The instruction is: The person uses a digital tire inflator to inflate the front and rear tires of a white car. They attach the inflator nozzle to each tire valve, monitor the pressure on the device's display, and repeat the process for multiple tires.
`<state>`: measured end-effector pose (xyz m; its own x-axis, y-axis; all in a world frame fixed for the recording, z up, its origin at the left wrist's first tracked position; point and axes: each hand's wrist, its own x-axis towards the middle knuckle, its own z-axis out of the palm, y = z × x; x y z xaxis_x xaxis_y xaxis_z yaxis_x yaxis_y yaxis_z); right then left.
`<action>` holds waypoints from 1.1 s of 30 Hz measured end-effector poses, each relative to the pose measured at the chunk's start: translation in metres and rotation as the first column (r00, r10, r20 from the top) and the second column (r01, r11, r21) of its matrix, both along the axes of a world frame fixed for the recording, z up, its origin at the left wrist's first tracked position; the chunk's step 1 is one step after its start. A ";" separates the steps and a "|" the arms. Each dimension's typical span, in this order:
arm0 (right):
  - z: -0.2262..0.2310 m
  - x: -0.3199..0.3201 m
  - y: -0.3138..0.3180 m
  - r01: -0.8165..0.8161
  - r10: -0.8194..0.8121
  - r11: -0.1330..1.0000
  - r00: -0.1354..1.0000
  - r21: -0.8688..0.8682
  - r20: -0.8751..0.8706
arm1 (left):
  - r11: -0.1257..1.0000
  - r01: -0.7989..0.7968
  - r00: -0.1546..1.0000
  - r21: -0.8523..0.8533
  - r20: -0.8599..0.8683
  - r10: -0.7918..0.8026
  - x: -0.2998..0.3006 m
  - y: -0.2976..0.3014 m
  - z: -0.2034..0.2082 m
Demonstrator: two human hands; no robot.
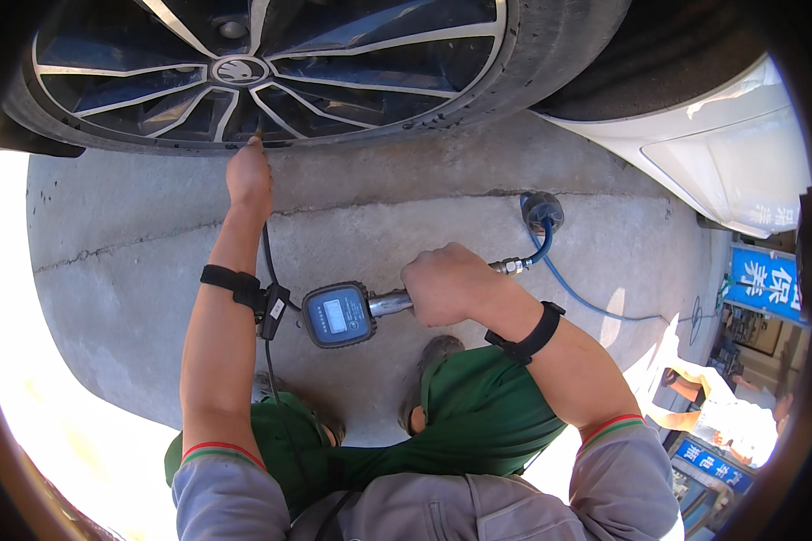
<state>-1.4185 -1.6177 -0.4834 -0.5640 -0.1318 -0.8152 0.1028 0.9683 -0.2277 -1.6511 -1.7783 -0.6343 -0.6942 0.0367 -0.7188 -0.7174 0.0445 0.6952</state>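
My right hand (453,284) is wrapped round the metal handle of a digital tire inflator gauge (338,316). The gauge's square dark body and lit screen face up, left of the fist. From the handle's other end a metal fitting (512,266) joins a blue air hose (545,245). My left hand (249,176) reaches forward to the lower edge of the car wheel (352,68), its fingers closed on the end of a black inflator hose (268,252). A small brass-coloured tip shows at the fingers, against the rim; its exact contact is hard to see.
A round dark object (543,213) stands on the concrete floor (144,212), by the blue hose running right. White car bodywork (722,162) curves along the right. Blue signs (767,281) and another person (731,419) are at the far right. My shoes are below the gauge.
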 end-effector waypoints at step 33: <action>0.000 0.002 -0.002 0.019 -0.019 1.000 0.999 0.014 -0.034 | 0.964 0.074 0.994 -0.256 -0.063 -0.093 -0.015 -0.001 -0.044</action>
